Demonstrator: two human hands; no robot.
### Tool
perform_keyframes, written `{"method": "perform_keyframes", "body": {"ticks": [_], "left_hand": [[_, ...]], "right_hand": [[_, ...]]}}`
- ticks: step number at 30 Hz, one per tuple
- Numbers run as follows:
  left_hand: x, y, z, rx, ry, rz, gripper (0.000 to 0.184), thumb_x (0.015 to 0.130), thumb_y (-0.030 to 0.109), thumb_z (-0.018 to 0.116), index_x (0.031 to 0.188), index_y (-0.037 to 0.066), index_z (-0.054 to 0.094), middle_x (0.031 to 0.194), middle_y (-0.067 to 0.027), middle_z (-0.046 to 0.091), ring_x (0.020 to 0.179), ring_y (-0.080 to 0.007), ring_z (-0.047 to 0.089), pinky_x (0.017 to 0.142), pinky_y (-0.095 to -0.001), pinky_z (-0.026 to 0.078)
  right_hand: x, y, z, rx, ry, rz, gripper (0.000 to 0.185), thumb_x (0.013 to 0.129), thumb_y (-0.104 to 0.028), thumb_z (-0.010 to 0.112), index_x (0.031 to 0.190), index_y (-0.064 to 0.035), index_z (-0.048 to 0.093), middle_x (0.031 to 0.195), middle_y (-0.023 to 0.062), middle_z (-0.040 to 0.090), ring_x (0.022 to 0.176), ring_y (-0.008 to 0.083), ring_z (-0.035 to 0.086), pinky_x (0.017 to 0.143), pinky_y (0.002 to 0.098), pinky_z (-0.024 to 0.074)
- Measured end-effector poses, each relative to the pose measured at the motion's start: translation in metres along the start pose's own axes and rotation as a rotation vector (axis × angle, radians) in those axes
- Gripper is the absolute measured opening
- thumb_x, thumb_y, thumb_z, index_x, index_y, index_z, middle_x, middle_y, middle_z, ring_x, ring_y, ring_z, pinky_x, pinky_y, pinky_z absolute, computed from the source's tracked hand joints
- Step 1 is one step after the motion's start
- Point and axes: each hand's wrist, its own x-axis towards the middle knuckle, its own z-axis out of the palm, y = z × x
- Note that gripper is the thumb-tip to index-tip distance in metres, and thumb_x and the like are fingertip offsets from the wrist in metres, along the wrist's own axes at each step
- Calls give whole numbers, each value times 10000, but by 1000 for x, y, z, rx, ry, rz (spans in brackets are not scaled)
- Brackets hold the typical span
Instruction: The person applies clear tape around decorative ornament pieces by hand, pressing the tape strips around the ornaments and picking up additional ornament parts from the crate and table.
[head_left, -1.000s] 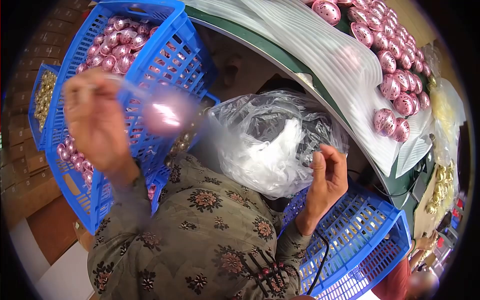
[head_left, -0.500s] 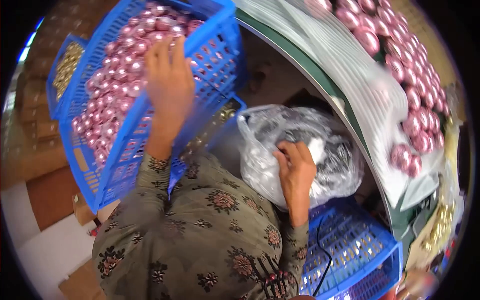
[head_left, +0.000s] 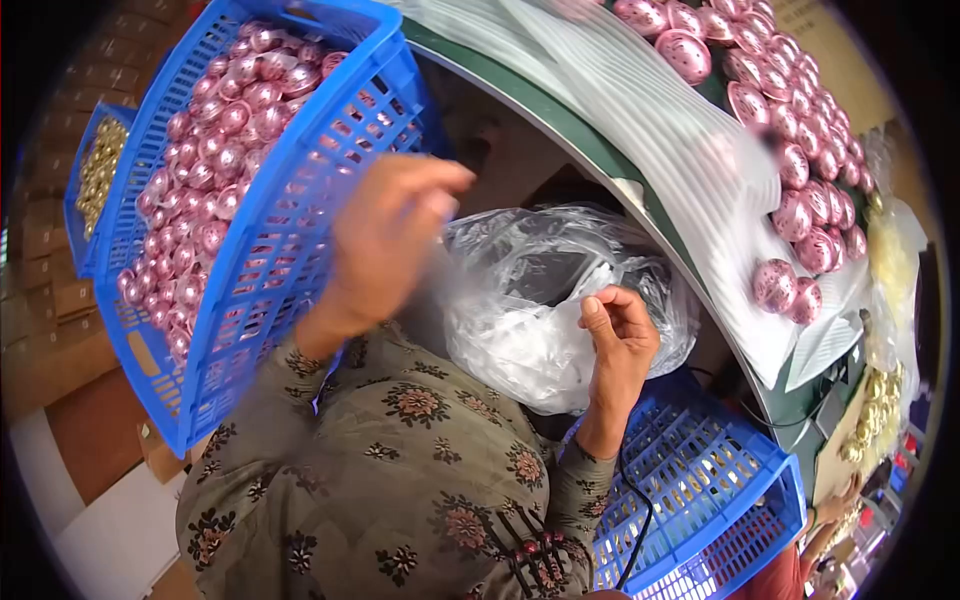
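Observation:
My left hand is blurred by motion in front of the blue crate's near wall, its fingers pointing toward the clear plastic bag; nothing shows clearly in it. Over the right part of that bag, my right hand has thumb and forefinger pinched together; anything between them is too small to make out. White and clear plastic pieces fill the bag. The large blue crate at the left holds many shiny pink balls.
More pink balls lie on the green table beside white foam sheeting. Another blue crate is at the lower right. A small crate of gold balls stands far left. Part of another person shows at lower right.
A pink ball hung from my left hand, which then reached over the crate; now the hand is back toward the bag without that ball. My right hand dipped over the bag and moved right.

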Motion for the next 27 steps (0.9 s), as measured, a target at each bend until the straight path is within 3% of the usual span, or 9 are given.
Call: {"method": "perform_keyframes", "body": {"ticks": [3,4,7,11,15,18,22,25,27], "left_hand": [[-4,27,46,-414,-422,-278,334,776,49,696,1100,32,620,946,-80,611,824,-144,582,735,-261,476],[-8,24,62,-438,-495,-232,315,781,69,713,1078,17,618,945,-64,611,814,-122,586,718,-248,480],[-10,22,85,-814,-641,-548,252,817,78,696,1044,6,615,931,-40,616,806,-89,589,708,-225,482],[-5,23,84,-913,-495,-666,241,857,45,648,1082,-5,581,851,-26,620,810,-70,599,723,-205,489],[5,25,72,-847,-461,-708,339,862,36,635,1179,-10,524,937,-81,658,861,-89,618,743,-214,503],[10,27,67,-817,-486,-687,355,859,30,635,1191,-11,518,962,-99,674,878,-103,627,750,-231,511],[15,42,68,-698,-548,-521,340,851,11,633,1174,-12,529,951,-98,680,881,-109,633,768,-243,511],[31,57,66,-651,-596,-423,250,842,6,638,1089,8,602,1008,-86,664,916,-126,634,804,-259,500],[58,44,68,-406,-318,-81,241,841,30,638,1080,22,618,1031,-75,657,940,-132,622,807,-279,498]], "right_hand": [[-1,-16,4,82,-31,93,108,834,14,658,924,6,599,831,45,630,704,94,583,660,215,473],[-1,-14,1,82,-60,89,114,831,17,659,921,8,589,822,50,633,699,96,592,651,206,482],[0,-11,2,132,-23,81,135,819,15,673,923,-5,590,807,43,635,677,85,590,602,182,454],[5,-7,-10,234,84,83,170,791,10,699,898,-36,576,790,20,632,611,69,572,507,158,371],[8,2,-17,158,200,-11,236,794,39,670,991,-18,554,905,71,631,682,92,588,594,189,444],[3,-9,-8,-228,301,-227,400,806,42,654,1173,13,499,1077,123,594,756,120,609,688,229,489],[-10,-35,7,55,-5,-104,561,823,51,637,1329,11,398,1229,164,539,839,143,628,781,254,502],[1,-25,5,99,-102,16,254,874,-30,621,1120,7,567,936,103,670,731,106,630,546,181,434],[5,-24,1,127,-28,-59,163,885,-56,617,1039,-5,601,873,84,677,699,94,625,498,169,383]]}}
